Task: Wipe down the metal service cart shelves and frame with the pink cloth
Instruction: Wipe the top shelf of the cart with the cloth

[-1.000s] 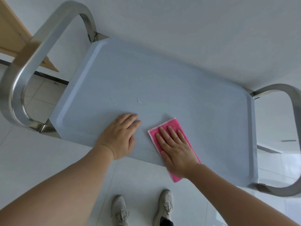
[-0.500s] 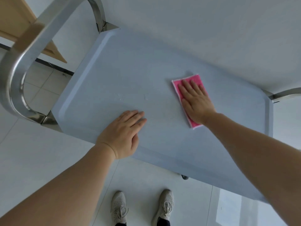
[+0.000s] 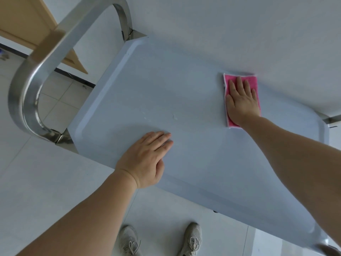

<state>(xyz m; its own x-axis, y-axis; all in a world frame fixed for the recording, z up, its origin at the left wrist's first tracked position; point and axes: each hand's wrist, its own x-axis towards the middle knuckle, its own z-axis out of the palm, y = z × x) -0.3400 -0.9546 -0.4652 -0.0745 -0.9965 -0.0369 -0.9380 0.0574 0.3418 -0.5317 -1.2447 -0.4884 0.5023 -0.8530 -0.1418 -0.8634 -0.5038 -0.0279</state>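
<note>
Right hand (image 3: 241,102) flat on cloth (image 3: 255,84) at shelf (image 3: 184,85) far edge, fingers spread; left hand (image 3: 145,159) flat, bracing cart. Risk: cloth sliding over edge; droplets (image 3: 175,117) likely missed.

- A plain white wall (image 3: 239,24) is filling the upper right.
- Pale floor tiles (image 3: 36,182) are reflecting soft daylight.
- A light wooden panel (image 3: 24,24) is leaning at the upper left, above a dark baseboard strip (image 3: 73,75).
</note>
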